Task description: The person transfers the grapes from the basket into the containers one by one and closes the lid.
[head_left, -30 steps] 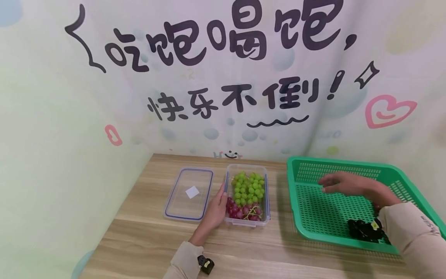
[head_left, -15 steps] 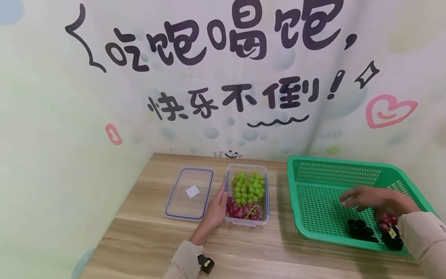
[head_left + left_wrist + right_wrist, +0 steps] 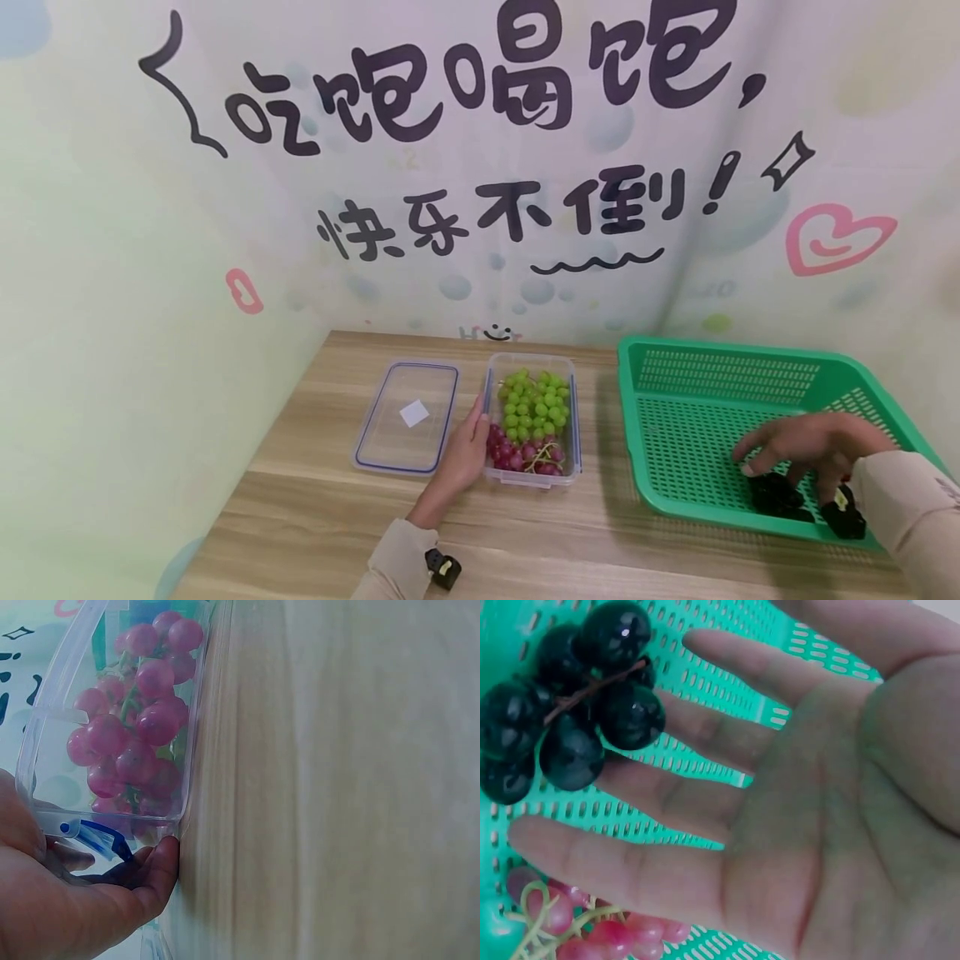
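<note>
At the middle of the table, my left hand (image 3: 461,454) holds the left side of a clear plastic container (image 3: 532,479). In the left wrist view its fingers (image 3: 161,874) bend around the lower corner beside a blue-edged latch. Inside lie green grapes (image 3: 534,404) and, nearer me, red grapes (image 3: 525,452). Over at the right, my right hand (image 3: 813,442) reaches into a green basket (image 3: 675,500), fingers spread above a bunch of black grapes (image 3: 570,705). The fingertips reach behind that bunch in the right wrist view, and pink-red grapes (image 3: 615,934) lie beside the hand.
Left of the container lies its clear lid (image 3: 390,433) with a blue seal and a white paper square (image 3: 414,412). A printed cloth wall (image 3: 420,300) stands at the table's back edge. The basket's raised sides surround my right hand.
My right hand has moved right and lowered toward me, from over the basket's middle to the black grapes. The left hand and the container have stayed in place.
</note>
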`<act>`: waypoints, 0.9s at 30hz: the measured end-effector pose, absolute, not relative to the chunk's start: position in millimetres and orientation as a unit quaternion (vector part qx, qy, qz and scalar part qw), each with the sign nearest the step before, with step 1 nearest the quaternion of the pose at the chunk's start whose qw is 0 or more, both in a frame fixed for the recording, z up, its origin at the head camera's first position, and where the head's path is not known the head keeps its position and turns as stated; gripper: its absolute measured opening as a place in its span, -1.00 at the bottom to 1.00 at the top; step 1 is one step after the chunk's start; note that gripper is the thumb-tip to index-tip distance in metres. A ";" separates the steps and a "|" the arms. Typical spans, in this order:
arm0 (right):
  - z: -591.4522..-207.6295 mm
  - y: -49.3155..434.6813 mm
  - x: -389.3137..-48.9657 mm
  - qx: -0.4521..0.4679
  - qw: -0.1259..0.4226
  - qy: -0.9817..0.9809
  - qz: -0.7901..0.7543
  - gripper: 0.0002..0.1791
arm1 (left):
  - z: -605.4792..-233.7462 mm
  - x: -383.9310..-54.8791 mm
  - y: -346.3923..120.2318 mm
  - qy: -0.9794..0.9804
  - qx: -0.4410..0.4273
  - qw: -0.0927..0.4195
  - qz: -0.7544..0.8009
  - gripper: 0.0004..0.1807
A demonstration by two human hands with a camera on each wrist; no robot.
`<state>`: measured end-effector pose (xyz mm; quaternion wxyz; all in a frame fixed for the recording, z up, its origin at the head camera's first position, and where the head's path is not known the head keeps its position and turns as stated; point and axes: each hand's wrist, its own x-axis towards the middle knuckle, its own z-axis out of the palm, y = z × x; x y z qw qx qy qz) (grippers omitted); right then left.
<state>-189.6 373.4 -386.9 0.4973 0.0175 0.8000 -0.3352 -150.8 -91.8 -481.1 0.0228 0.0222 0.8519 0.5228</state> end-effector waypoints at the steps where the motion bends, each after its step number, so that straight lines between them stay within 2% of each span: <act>1: -387.2 372.9 -189.8 0.020 0.500 0.799 -0.334 -0.36 | -481.2 -151.0 -91.9 0.852 0.020 0.022 0.523 -0.43; 27: -391.0 346.6 -192.9 -0.007 0.557 0.788 -0.264 -0.32 | -481.4 -149.7 -91.8 0.849 0.022 0.027 0.527 -0.44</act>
